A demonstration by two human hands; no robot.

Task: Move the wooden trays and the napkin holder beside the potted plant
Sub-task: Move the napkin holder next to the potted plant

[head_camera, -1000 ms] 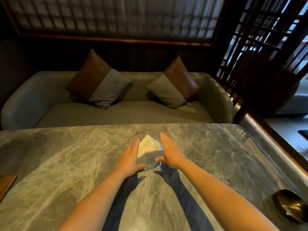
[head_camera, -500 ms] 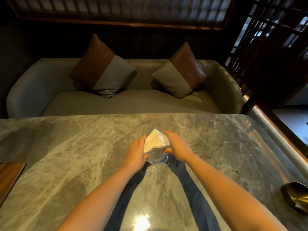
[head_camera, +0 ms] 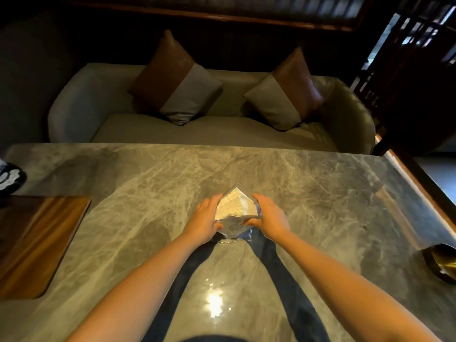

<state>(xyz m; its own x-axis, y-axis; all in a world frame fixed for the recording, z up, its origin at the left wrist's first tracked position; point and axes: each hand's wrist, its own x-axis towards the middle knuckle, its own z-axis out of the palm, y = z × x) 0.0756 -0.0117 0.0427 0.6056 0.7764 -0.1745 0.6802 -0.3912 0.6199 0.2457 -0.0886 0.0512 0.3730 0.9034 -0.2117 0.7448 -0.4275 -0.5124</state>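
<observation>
A clear napkin holder [head_camera: 235,213] with a stack of pale napkins stands near the middle of the grey marble table [head_camera: 308,193]. My left hand [head_camera: 204,223] clasps its left side and my right hand [head_camera: 270,219] clasps its right side. A wooden tray [head_camera: 37,245] lies flat at the table's left edge, apart from both hands. At the far left edge a dark pot base with white stones [head_camera: 9,178] shows partly; the plant itself is out of view.
A dark round dish with a gold inside [head_camera: 441,264] sits at the table's right edge. Beyond the table stands a grey sofa [head_camera: 217,129] with two brown-and-grey cushions. A dark wooden lattice screen [head_camera: 414,58] rises at the right.
Both hands have closed in from beside the napkin holder to grip its sides. The view has tilted down and left, bringing the wooden tray and the pot base into sight.
</observation>
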